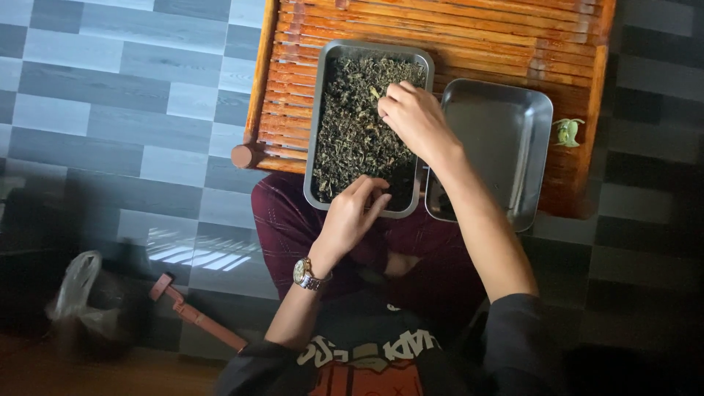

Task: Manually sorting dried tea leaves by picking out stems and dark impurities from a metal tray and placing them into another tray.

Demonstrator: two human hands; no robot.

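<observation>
A: Dark green dried leaves (352, 125) fill a shallow metal tray (320, 110), which sits on a slatted wooden bench (506, 37). Everything else I place against that tray.

B: Where are the hands?

A: Both are over the leaves. The right hand (414, 117) is at the tray's far right side, its fingers (387, 99) bunched together on a small pinch of leaf. The left hand (352, 213) is at the tray's near edge, fingers (370, 194) curled down into the leaves; I cannot tell whether they grip any. A wristwatch (304, 273) sits on that wrist.

B: How would the leaves handle?

A: My judgement: very light, dry and brittle. They look loose and tangled, so a squeeze would likely crumble them and a quick lift would scatter bits. A gentle fingertip pinch suits single pieces. The tray itself looks stiff and smooth, probably slippery, best held by its raised rim.

B: What else is near?

A: Just right of the tray, touching or nearly so, lies a second metal tray (506, 139), which looks empty from here. Further right, on the bench, is a small green object (567, 132), too small to tell what. Left of the tray is grey plank floor (110, 95), with a pale plastic bag (77, 286) well away.
</observation>
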